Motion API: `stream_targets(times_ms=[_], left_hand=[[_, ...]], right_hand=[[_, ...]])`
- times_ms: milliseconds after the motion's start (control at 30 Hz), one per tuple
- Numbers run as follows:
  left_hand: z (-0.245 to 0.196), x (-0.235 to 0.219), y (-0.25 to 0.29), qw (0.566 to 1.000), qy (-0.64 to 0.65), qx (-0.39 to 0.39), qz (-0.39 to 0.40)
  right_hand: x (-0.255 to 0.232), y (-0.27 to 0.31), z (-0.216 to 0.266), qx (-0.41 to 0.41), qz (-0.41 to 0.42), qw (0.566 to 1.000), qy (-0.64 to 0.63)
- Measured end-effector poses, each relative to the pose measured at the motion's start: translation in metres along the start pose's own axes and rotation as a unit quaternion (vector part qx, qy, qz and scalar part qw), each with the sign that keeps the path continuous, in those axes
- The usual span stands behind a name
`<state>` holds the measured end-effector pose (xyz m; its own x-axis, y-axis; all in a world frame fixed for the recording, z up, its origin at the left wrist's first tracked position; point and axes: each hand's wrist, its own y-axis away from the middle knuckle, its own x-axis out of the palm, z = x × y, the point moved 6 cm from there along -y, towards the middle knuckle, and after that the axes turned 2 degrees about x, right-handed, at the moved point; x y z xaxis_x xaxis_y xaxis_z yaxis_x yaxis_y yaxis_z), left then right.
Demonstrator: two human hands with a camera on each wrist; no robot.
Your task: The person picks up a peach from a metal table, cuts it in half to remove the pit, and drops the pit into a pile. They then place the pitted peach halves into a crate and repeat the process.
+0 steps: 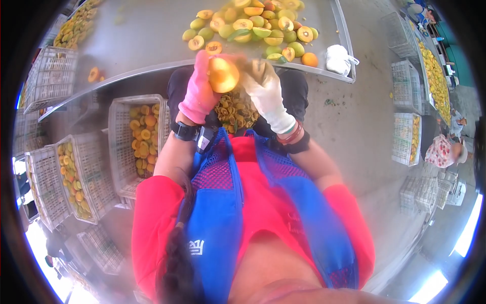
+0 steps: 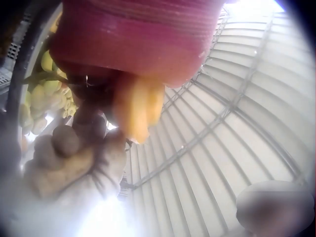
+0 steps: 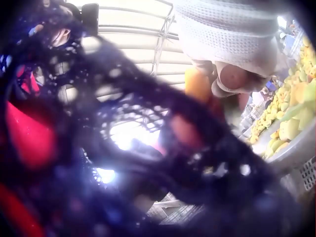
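In the head view my left hand [image 1: 196,93], in a pink glove, grips a yellow-orange peach [image 1: 223,76] just off the table's near edge. My right hand [image 1: 267,96], in a white glove, is close beside the fruit, its fingers bent toward it. The left wrist view shows the peach [image 2: 139,108] below the pink cuff, with the bent white-gloved fingers of the right hand [image 2: 74,163] near it. I cannot tell whether those fingers hold something. Part of the peach [image 3: 197,85] also shows beside the white glove in the right wrist view.
Whole and cut peaches [image 1: 248,25] are heaped on the metal table [image 1: 147,38]. A knotted white bag [image 1: 338,60] sits at its right corner. Brownish-yellow fruit scraps [image 1: 235,114] lie between my legs. Left of me stands a white crate [image 1: 117,137] holding peach halves; more crates flank it.
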<state>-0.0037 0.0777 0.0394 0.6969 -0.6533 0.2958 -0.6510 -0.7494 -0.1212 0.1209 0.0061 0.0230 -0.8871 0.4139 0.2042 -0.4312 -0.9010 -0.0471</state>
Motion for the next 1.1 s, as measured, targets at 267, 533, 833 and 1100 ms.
stream_targets(times_ms=[267, 533, 833, 1100], left_hand=[[0.019, -0.002, 0.019, 0.997, 0.061, -0.051, -0.022], [-0.028, -0.161, 0.099, 0.965, -0.118, -0.023, -0.235], [-0.023, -0.207, 0.070, 0.829, -0.497, -0.069, -0.248], [0.062, -0.110, -0.120, 0.744, -0.666, -0.053, 0.025]], right_hand=[[0.012, 0.000, -0.019, 0.158, 0.035, 0.969, -0.188], [-0.016, 0.002, -0.029, -0.088, 0.046, 0.946, 0.310], [-0.014, 0.000, -0.051, -0.079, 0.077, 0.922, 0.371], [-0.020, 0.011, -0.028, -0.039, 0.055, 0.925, 0.374]])
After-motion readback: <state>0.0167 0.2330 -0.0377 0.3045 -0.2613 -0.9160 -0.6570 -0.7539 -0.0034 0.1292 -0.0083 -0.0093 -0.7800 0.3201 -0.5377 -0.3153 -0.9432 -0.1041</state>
